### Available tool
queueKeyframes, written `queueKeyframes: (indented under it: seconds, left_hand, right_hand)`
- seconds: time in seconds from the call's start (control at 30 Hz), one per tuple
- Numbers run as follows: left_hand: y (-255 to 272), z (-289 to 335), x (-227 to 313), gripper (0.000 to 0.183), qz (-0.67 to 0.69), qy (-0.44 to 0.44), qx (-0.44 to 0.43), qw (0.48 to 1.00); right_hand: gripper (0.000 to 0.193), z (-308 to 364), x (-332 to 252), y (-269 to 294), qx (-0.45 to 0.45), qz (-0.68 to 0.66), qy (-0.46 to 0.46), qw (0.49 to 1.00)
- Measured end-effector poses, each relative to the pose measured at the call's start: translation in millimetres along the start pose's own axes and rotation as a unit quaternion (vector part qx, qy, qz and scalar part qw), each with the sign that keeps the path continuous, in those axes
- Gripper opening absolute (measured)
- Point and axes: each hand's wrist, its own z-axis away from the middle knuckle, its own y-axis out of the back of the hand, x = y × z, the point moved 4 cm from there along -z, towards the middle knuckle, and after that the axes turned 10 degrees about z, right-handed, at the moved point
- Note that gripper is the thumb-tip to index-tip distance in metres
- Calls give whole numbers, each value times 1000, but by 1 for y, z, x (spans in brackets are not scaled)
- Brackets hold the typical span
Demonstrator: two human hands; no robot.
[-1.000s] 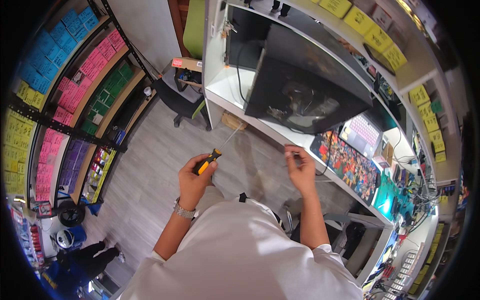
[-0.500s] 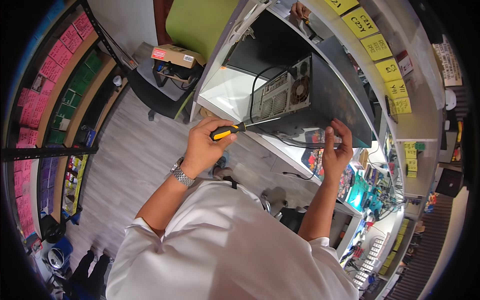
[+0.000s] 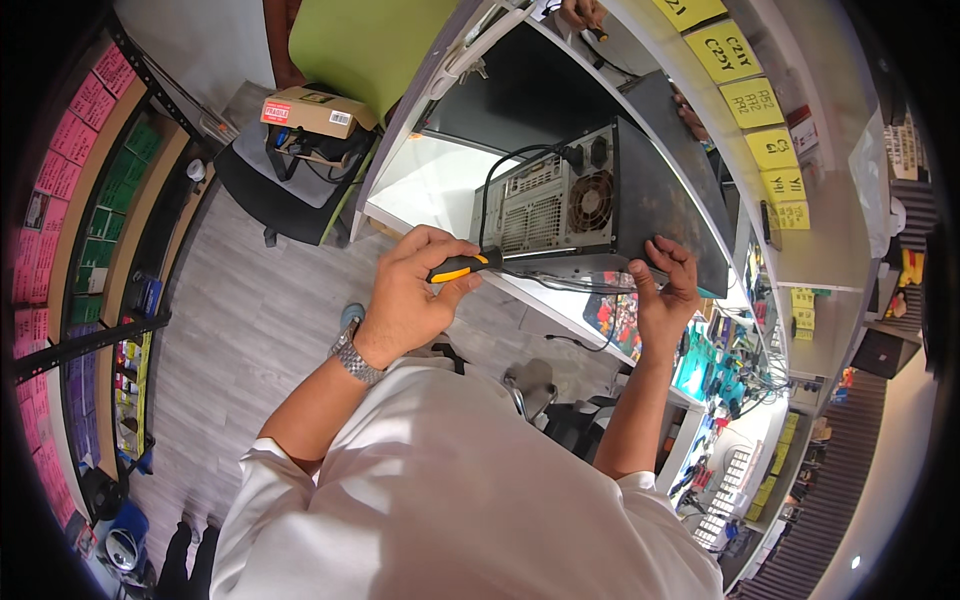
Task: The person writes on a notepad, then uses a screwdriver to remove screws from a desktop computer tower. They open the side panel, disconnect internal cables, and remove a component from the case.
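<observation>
My left hand (image 3: 412, 300), a metal watch on its wrist, is closed round the black and yellow handle of a screwdriver (image 3: 462, 267). The tool points right, toward the lower rear edge of a black desktop computer case (image 3: 672, 205). Its shaft is hard to make out against the case and cables. The case lies tilted on a white desk, its vented metal back and round fan (image 3: 588, 203) facing left. A black power cable (image 3: 487, 200) loops from that back. My right hand (image 3: 668, 290) rests bent, spread fingertips on the case's dark panel near its lower edge.
A grey chair (image 3: 260, 205) at the far left bears an open cardboard box (image 3: 318, 112). Shelves with pink labels (image 3: 72, 130) line the left side. Another person's hand (image 3: 583, 14) holds a tool beyond the desk divider. A loose cable (image 3: 595, 345) hangs below the desk edge.
My view has shifted, so the chair and shelves sit further left. The screwdriver handle has come closer to the case. My right fingers have bent and come down onto its panel.
</observation>
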Motion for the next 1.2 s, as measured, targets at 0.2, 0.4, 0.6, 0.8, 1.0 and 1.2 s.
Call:
queueKeyframes:
  seconds: [0.2,0.4,0.6,0.8,1.0,1.2]
  left_hand:
    - [0,-9,-4,32,0,-7,-13,1000]
    - [0,-12,-3,32,7,-8,-22,1000]
    - [0,-16,2,31,-5,-23,-24,999]
    - [2,-25,14,28,-51,-107,-45,992]
    - [5,-40,27,20,-64,-80,-61,993]
    - [8,-52,13,27,-78,114,-90,986]
  right_hand:
    - [35,1,0,-2,6,-2,2,1000]
    - [35,1,2,-3,6,-11,-14,1000]
    - [35,0,3,-3,6,-7,-15,1000]
    - [34,1,4,-3,9,-13,-13,1000]
    - [35,1,5,-4,11,-12,-14,1000]
    - [35,2,4,-6,19,-8,-5,1000]
